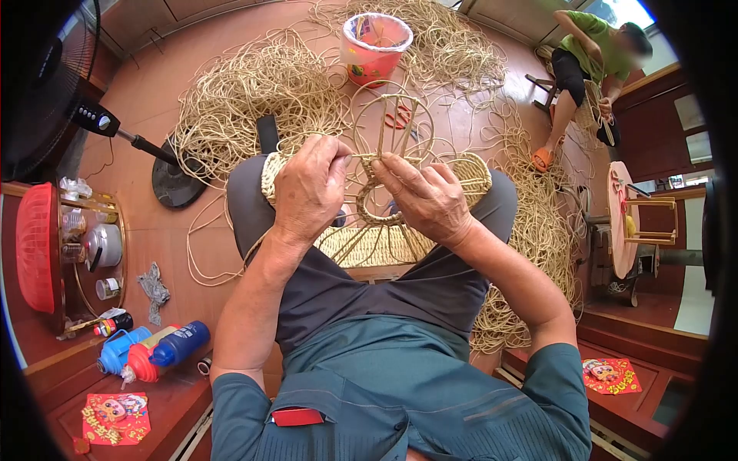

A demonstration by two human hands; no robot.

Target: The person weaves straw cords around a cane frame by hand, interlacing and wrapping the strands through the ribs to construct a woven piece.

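A wire frame [382,138] with round loops and spokes is held up in front of my knees, and straw cord is wound around its lower ring [382,219]. My left hand [311,184] is closed in a pinch on the straw cord at the frame's left side. On the right, my right hand [427,192] pinches the frame near its middle, thumb and forefinger together; the exact spot is partly hidden. Woven straw work [377,247] lies between my thighs, below the ring. Red-handled scissors [397,117] show behind the upper loop.
Heaps of loose straw cord [257,96] cover the floor on both sides. A pink lined bucket [377,50] stands ahead. At left are a standing fan [96,117], a shelf rack [96,238] and bottles [181,343]. Another person [588,69] sits at far right, hands on woven work.
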